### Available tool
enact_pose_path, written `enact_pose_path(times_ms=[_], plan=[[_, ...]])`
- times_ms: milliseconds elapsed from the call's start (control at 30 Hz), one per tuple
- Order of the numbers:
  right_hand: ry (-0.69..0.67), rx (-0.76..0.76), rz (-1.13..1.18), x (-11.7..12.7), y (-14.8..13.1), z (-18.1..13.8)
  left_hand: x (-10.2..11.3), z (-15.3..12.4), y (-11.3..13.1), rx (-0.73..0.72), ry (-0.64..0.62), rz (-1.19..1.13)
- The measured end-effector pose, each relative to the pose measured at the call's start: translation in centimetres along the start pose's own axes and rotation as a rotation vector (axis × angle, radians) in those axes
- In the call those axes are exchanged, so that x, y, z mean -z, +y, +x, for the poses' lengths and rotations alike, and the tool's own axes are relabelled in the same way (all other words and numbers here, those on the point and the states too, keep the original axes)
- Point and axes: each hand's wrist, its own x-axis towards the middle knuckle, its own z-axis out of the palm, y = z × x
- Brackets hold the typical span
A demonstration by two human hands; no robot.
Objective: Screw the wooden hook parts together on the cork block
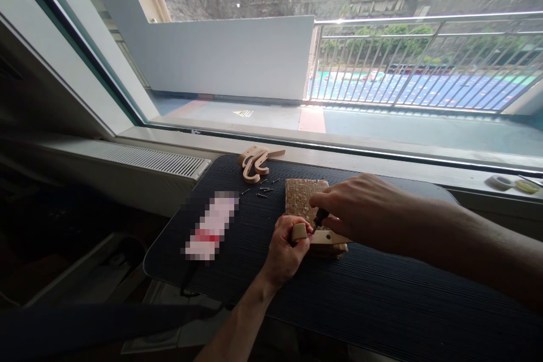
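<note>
My left hand (285, 251) is closed round the end of a light wooden hook piece (323, 237) that lies on a brown particle-board block (302, 197). My right hand (360, 212) reaches in from the right, its fingers pinched on a small dark tool (320, 217) held over the wooden piece. Both hands meet at the near edge of the block on the black ribbed mat (382, 288). The tool's tip is hidden by my fingers.
Two more wooden hooks (255, 162) lie at the mat's far edge, with several dark screws (263, 186) scattered beside them. A blurred white and red object (211, 226) lies on the mat's left. A tape roll (500, 182) sits on the window sill at right. A vent grille (144, 159) runs along the left.
</note>
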Motion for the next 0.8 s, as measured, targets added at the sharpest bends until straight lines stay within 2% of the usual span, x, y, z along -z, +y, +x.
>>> enact_pose_path(times_ms=[267,600,800], plan=[[0.001,0.103,0.085,0.2,0.3,0.4,0.0,0.0,-0.1,0.01,0.004,0.015],[0.052,0.078,0.032,-1.6,1.5,0.4,-0.1,-0.1,-0.1,0.019,0.017,0.008],[-0.007,0.014,-0.016,-1.0,0.4,0.3,0.0,0.1,0.1,0.009,0.014,0.016]])
